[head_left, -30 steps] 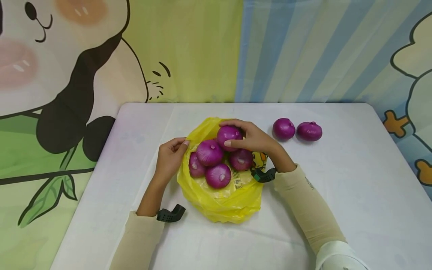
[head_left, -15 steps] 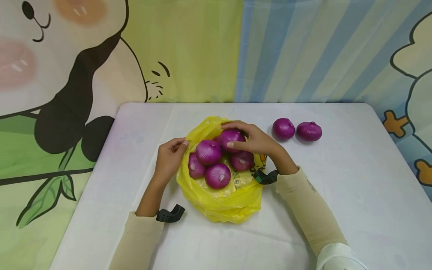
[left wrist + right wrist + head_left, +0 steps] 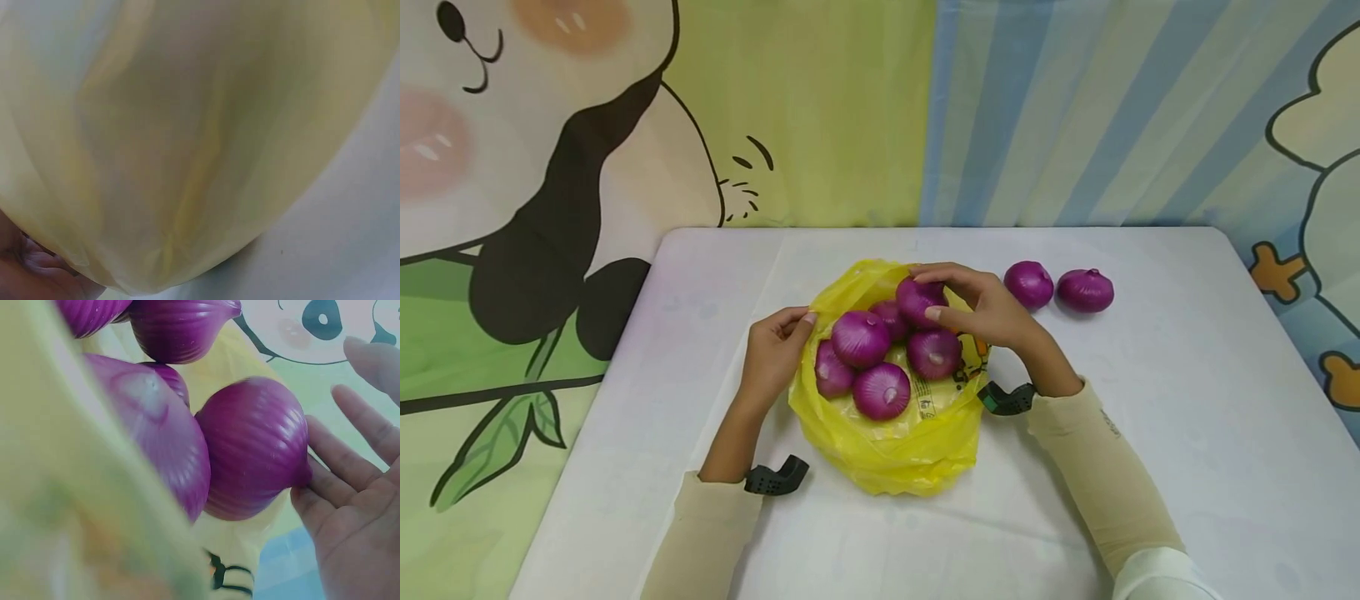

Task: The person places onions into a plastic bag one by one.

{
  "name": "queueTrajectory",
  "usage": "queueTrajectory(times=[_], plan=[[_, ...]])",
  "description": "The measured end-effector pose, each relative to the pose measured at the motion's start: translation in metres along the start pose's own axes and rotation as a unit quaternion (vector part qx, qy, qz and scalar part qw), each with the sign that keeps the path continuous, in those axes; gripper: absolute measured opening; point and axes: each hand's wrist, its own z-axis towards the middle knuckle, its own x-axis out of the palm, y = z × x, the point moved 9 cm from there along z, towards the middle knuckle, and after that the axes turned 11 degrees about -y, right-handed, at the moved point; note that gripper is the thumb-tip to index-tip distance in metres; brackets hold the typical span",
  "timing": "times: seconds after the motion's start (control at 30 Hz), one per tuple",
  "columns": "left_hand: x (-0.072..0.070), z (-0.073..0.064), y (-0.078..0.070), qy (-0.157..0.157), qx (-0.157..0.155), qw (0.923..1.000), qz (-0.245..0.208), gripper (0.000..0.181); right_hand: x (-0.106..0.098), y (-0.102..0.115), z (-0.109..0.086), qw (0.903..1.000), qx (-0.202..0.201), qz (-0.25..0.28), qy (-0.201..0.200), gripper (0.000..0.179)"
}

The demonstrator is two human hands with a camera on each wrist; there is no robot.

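Note:
A yellow plastic bag [image 3: 887,467] stands wide-mouthed on the table with several purple onions [image 3: 882,392] inside. My left hand [image 3: 772,350] pinches its left rim between thumb and fingers; the left wrist view is mostly filled by the bag's side [image 3: 187,156]. At the back right of the bag's mouth, my right hand [image 3: 985,304] is around the uppermost onion [image 3: 919,300]. In the right wrist view the fingers of that hand [image 3: 356,494] are spread and fairly straight, touching the onion [image 3: 256,450] at its tip, while its other side leans on a neighbouring onion.
Two more onions, one round [image 3: 1028,285] and one flatter [image 3: 1085,291], lie on the white table [image 3: 1150,417] to the right, behind my right hand. A cartoon-printed cloth [image 3: 820,108] hangs beyond the table's back edge.
My right hand has moved a little to the right, the uppermost onion shifting slightly with it. Another onion behind it now shows. My left hand stays on the bag's rim.

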Motion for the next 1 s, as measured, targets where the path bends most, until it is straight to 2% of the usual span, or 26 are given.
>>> queueTrajectory(times=[0.27, 0.67, 1.0], plan=[[0.0, 0.0, 0.001, 0.002, 0.0, 1.0, -0.004, 0.035, -0.019, 0.003, -0.007, 0.9986, -0.005, 0.03, -0.042, 0.03], [0.0, 0.0, 0.001, 0.0, 0.003, 0.9999, -0.011, 0.035, -0.056, -0.004, -0.022, 0.9958, -0.001, 0.027, -0.087, 0.03], [0.001, 0.0, 0.001, 0.001, -0.002, 1.0, -0.008, 0.034, -0.081, -0.01, -0.038, 0.991, 0.038, -0.014, -0.128, 0.03]])
